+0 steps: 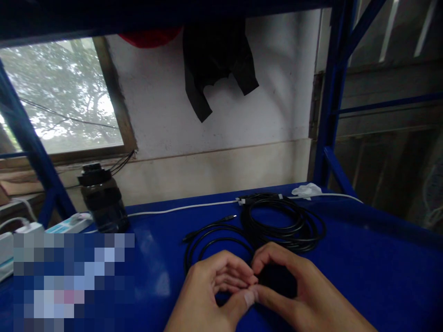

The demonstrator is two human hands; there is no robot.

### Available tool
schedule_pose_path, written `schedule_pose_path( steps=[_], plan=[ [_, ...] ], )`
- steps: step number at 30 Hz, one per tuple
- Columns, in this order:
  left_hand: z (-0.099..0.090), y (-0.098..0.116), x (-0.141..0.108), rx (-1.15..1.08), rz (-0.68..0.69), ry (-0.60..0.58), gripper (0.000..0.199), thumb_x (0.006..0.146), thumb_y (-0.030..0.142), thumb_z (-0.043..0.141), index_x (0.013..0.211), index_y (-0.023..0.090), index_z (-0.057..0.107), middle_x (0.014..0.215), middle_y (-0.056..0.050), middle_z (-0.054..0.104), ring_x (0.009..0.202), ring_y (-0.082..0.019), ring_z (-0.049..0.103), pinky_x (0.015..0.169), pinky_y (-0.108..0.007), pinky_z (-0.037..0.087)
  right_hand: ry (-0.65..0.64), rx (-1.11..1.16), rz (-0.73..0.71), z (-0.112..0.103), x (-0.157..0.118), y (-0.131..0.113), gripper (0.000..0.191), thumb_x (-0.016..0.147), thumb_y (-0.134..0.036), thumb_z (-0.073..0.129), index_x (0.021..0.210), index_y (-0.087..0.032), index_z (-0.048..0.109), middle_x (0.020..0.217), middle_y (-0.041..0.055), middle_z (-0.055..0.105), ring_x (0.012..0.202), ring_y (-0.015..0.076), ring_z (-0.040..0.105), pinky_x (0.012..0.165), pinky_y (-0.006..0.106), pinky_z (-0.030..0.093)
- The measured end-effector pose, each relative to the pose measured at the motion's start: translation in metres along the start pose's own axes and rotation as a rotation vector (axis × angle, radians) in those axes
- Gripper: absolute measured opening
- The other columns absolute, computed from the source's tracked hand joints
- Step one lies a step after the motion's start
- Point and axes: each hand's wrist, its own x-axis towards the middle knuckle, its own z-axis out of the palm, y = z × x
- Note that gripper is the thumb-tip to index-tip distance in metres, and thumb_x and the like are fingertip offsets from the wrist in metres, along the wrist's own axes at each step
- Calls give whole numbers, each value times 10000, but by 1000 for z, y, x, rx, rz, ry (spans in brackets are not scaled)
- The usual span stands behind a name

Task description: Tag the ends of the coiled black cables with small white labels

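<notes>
My left hand [221,290] and my right hand [289,288] meet low in the middle of the view. Their fingers are curled and the tips press together, thumb against thumb. Anything between the fingertips is too small or too hidden to make out. Just beyond them, a loosely looped black cable [207,227] lies on the blue table [374,272], its metal plug tip pointing right. Part of that cable runs behind my hands. To its right is a thicker coil of black cable [311,226], with pale tags or ties at its far side.
A dark water bottle [104,203] stands at the back left, near a white power strip [74,222]. Along the back edge runs a white cable [187,207], with crumpled white tissue [306,190] at right. Blue posts [330,101] frame the table. A pixelated patch covers the lower left.
</notes>
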Motion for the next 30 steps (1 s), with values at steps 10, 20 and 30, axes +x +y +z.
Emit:
schedule_pose_path(
  steps=[10, 20, 30],
  plan=[
    [-6, -11, 1, -120, -67, 9, 190, 730, 179, 804, 793, 176, 626, 944, -59, 772, 833, -194, 724, 751, -292, 510, -58, 125, -10, 0, -1, -4, 132, 890, -307, 741, 787, -240, 693, 1008, 13, 731, 1000, 224, 685, 911, 324, 504],
    [-4, -5, 3, 35, -104, 59, 139, 764, 221, 785, 865, 159, 713, 780, -43, 725, 769, -199, 693, 710, -287, 509, -52, 44, -17, 0, -5, -10, 95, 914, -311, 672, 850, -244, 691, 956, 5, 733, 946, 215, 687, 861, 320, 503],
    [-4, -9, -7, 259, 116, 59, 145, 869, 271, 691, 936, 175, 776, 942, -77, 747, 864, -215, 709, 794, -303, 553, -43, 35, -10, 1, -4, -6, 144, 922, -358, 675, 848, -238, 706, 934, 6, 735, 930, 217, 678, 854, 331, 477]
  ],
)
